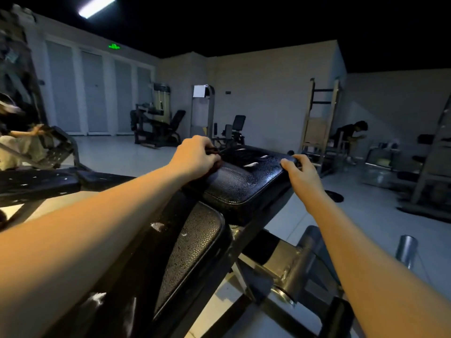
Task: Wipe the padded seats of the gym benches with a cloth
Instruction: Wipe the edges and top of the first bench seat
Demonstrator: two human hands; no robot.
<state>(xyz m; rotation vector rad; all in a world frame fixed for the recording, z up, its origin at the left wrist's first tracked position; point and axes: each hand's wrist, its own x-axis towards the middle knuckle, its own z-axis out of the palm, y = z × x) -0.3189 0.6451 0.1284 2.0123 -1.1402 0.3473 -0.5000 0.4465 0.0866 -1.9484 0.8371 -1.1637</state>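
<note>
- Gripping a dark cloth point(214, 152) in the left hand point(197, 154), fingers curled tight around it, right at the left edge of the seat pad point(244, 181).
- Clamping the seat pad's far right corner with the right hand point(301, 172), fingers point(286, 163) hooked over the rim.
- Looks like bracing the pad on one side for a wipe across from the other.
- Judging the cloth soft, light and floppy: best kept bunched in the palm and pressed flat, with no loose tail dragging.
- Judging the seat pad firm foam under glossy pebbled vinyl, probably slick where damp; bolted to the steel frame point(292, 259) below, so pressing only, no lifting.
- Spotting pale streaks toward the seat pad's far end: tears or glare, cannot tell; gentle strokes there, in case of snagging.
- Waiting just below the seat pad: the back pad point(195, 252), same black pebbled skin.
</note>
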